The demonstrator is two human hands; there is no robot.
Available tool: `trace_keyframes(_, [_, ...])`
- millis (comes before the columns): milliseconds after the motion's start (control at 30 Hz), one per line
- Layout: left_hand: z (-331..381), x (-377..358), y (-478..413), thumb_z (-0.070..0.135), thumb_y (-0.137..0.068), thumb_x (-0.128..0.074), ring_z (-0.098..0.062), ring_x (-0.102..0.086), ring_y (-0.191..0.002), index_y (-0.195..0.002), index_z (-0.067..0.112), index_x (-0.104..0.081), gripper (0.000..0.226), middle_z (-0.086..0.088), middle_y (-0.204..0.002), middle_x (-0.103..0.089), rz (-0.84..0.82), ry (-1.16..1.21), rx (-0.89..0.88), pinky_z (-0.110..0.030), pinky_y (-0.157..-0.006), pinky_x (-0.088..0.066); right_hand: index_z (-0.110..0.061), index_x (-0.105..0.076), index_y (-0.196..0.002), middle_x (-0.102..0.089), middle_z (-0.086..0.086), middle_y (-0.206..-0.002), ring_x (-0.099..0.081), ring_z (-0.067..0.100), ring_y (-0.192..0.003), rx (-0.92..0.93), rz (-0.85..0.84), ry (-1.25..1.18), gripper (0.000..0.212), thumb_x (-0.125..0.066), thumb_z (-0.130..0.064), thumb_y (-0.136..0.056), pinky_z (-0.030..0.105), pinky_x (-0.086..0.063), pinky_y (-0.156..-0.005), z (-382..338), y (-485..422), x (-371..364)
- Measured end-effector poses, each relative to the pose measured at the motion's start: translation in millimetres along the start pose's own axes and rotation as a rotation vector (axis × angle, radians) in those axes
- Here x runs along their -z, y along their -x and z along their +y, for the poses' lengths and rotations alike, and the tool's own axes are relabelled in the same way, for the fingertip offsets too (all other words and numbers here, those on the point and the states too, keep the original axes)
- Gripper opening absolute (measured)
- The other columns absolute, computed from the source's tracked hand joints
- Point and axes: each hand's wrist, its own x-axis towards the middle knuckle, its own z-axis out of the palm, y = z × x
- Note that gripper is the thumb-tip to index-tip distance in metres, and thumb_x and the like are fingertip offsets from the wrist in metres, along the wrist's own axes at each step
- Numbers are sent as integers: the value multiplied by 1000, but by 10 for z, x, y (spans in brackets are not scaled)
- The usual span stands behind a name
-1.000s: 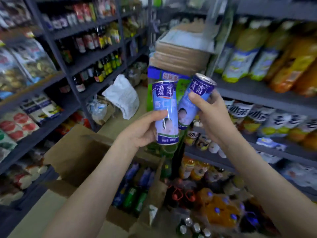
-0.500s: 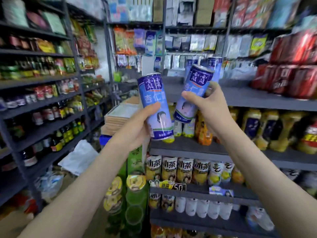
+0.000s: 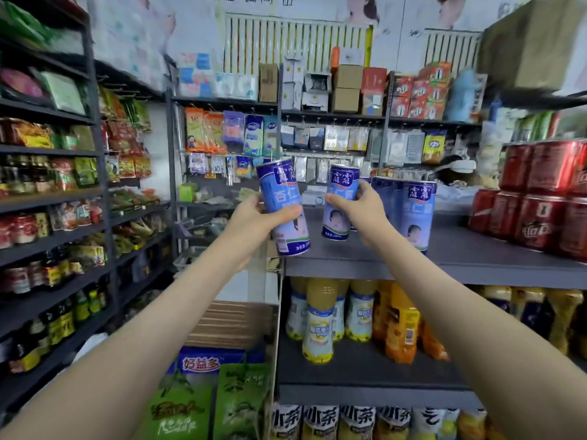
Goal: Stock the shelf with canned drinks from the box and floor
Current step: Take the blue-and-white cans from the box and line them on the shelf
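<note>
One left can (image 3: pixel 281 185): tall, blue-and-white metal, tilted; left hand (image 3: pixel 254 217) grips it at the grey metal shelf (image 3: pixel 460 252) corner.
Right can (image 3: pixel 336 220): matching, upright; right hand (image 3: pixel 365 208) grasps it over the shelf, beside standing blue cans (image 3: pixel 417 211).

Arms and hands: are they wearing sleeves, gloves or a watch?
No. The left forearm and right forearm are bare to the picture's edge, no sleeve showing. The left hand and right hand wear no gloves; no watch, bracelet or ring shows.
</note>
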Motion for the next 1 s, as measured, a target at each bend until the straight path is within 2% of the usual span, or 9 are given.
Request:
trace_keyframes(100, [-147, 57, -348, 12, -76, -76, -13, -66, -89, -117, 5, -51, 48, -6, -109, -66, 15, 16, -16, -21, -68, -53, -8, -50, -116, -61, 2, -105, -60, 16, -90, -27, 29, 128, 47, -76, -15, -78, 22, -50, -72, 184, -186, -99])
trace_keyframes(200, [-316, 69, -606, 13, -74, -78, -17, -67, -96, -119, 3, -54, 52, -8, -112, -66, -14, 34, -14, -29, -80, -54, -10, -46, -118, -60, 4, -113, -60, 18, -95, -66, 58, 191, 49, -75, -19, -79, 29, -49, -83, 340, -337, -93])
trace_keyframes(300, [-436, 22, -755, 13, -75, -76, -16, -66, -89, -110, 9, -59, 38, -5, -103, -68, -32, 53, -12, -29, -77, -53, -11, -42, -118, -56, 4, -114, -56, 18, -97, -87, 40, 303, 52, -75, -18, -79, 29, -45, -83, 400, -457, -64])
trace_keyframes(500, [-648, -131, -909, 10, -76, -75, -17, -66, -94, -116, 5, -57, 45, -5, -106, -67, -52, 72, 5, -27, -80, -53, 1, -42, -124, -44, 19, -125, -46, 32, -116, -73, 151, 695, 67, -78, -21, -73, 37, -39, -97, 485, -587, -36])
trace_keyframes(567, [-697, -170, -946, 11, -75, -76, -19, -65, -100, -118, 7, -57, 47, -5, -109, -67, -80, 81, 25, -33, -88, -52, 2, -32, -133, -45, 21, -128, -47, 35, -117, -69, 156, 693, 71, -73, -15, -78, 37, -40, -93, 499, -600, -29])
trace_keyframes(667, [-726, -197, -988, 12, -75, -76, -20, -65, -101, -112, 14, -60, 41, -4, -110, -68, -144, 77, 53, -41, -94, -50, -7, 4, -149, -36, 21, -142, -48, 35, -118, -69, 139, 652, 91, -62, -5, -86, 36, -40, -86, 515, -596, -7])
trace_keyframes(767, [-719, -238, -1001, 12, -75, -76, -21, -66, -101, -106, 19, -64, 33, -5, -109, -69, -202, 58, 69, -42, -95, -50, -12, 9, -150, -17, 19, -152, -29, 34, -135, 116, 164, 675, 96, -57, 8, -83, 38, -34, -103, 519, -567, -4])
trace_keyframes(900, [-712, -266, -1023, 15, -76, -76, -22, -66, -101, -107, 19, -66, 33, -5, -108, -70, -213, 27, 80, -41, -95, -50, 0, -5, -149, -17, 20, -152, -14, 34, -142, 471, 169, 1269, 92, -62, 4, -78, 38, -19, -116, 360, -713, 35])
trace_keyframes(1000, [-699, -294, -1044, 15, -77, -75, -20, -66, -101, -107, 20, -66, 32, -4, -108, -70, -225, -16, 68, -39, -94, -50, 1, -16, -146, -33, 17, -144, -27, 31, -136, 443, -32, 1524, 81, -65, -7, -82, 37, -23, -115, 71, -855, 75])
